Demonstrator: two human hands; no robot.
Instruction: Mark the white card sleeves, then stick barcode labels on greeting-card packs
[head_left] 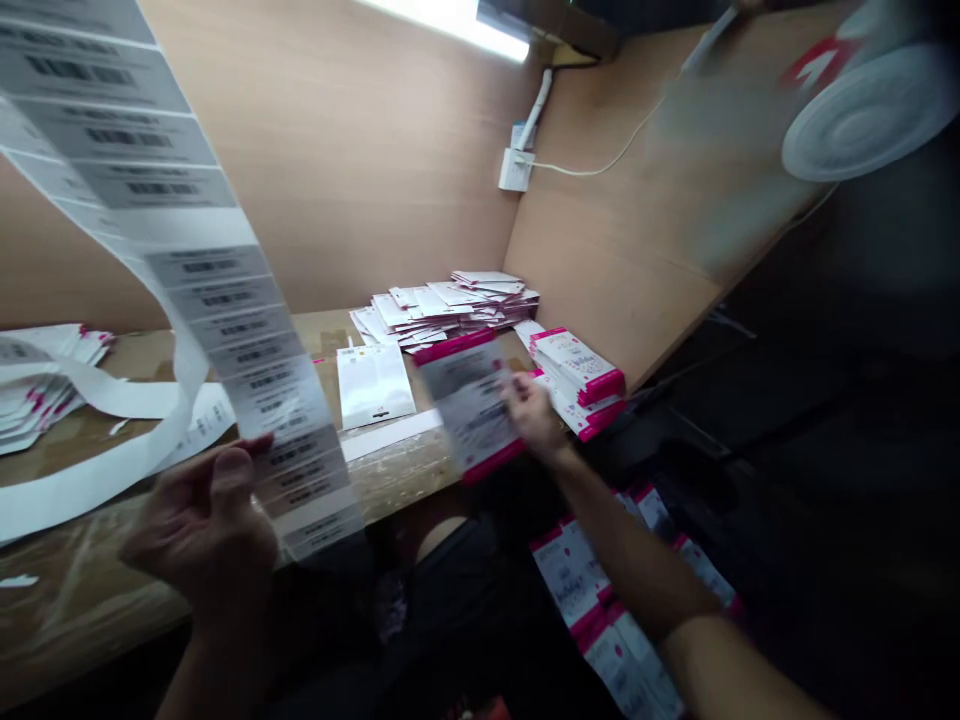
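A long strip of barcode labels (247, 330) hangs down from the upper left. My left hand (206, 515) pinches its edge near the lower end, above the table's front edge. In my right hand (531, 412) is a pink and white packet (472, 405), blurred by motion, held by its right side in front of the table. A white packet (375, 384) lies face down just left of it, behind a blank white strip (394, 436). Loops of the label strip curl over the table beyond my left hand.
White packets (442, 308) lie piled at the back of the brown table (409, 478). A pink and white stack (577, 365) is at the right corner, more packets (37, 395) at far left. Others (574, 570) lie below. A socket (516, 170) and white fan (870, 115) are higher up.
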